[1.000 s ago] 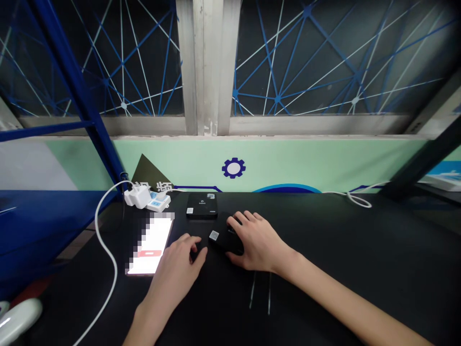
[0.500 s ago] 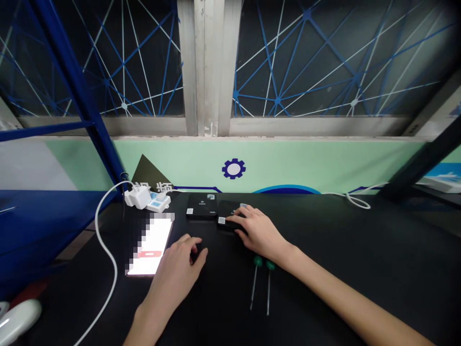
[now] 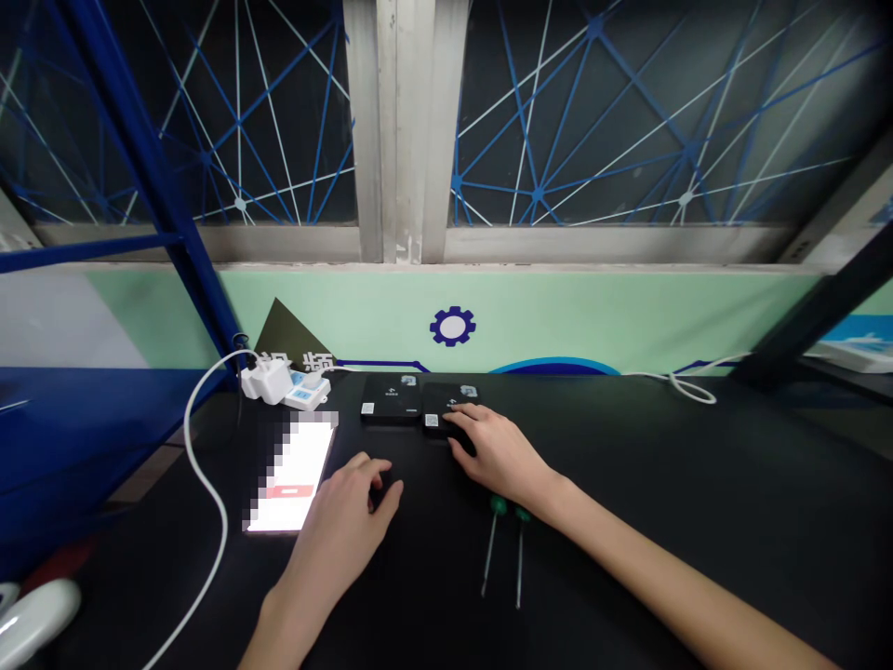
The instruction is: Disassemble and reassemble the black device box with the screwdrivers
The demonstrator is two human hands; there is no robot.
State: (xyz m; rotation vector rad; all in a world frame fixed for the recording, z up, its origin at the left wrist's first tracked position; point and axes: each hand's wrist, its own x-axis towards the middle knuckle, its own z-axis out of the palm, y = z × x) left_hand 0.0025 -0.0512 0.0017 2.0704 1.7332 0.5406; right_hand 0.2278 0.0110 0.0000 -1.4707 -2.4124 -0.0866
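Note:
Two flat black boxes stand side by side at the back of the table: a left box (image 3: 389, 400) and a right box (image 3: 436, 402), each with a small white code label. My right hand (image 3: 497, 448) reaches to the right box, its fingertips on the near right part and the thumb in front; the fingers are apart. Nearer to me, my left hand (image 3: 354, 498) rests on the table beside a lit phone screen (image 3: 297, 475), fingers loosely bent and nothing in them. Two screwdrivers lie below my right wrist, a left screwdriver (image 3: 490, 549) and a right screwdriver (image 3: 519, 558), with green handles partly covered.
A white power strip (image 3: 307, 389) with plugs sits at the back left. Its white cable (image 3: 209, 484) curves down the left side. A white rounded object (image 3: 42, 619) is at the lower left edge. Another white cable (image 3: 690, 389) lies along the wall at right.
The right black box has moved slightly back, level with the left one. My right hand has drawn toward me and to the right, uncovering more of its top. My left hand stays still.

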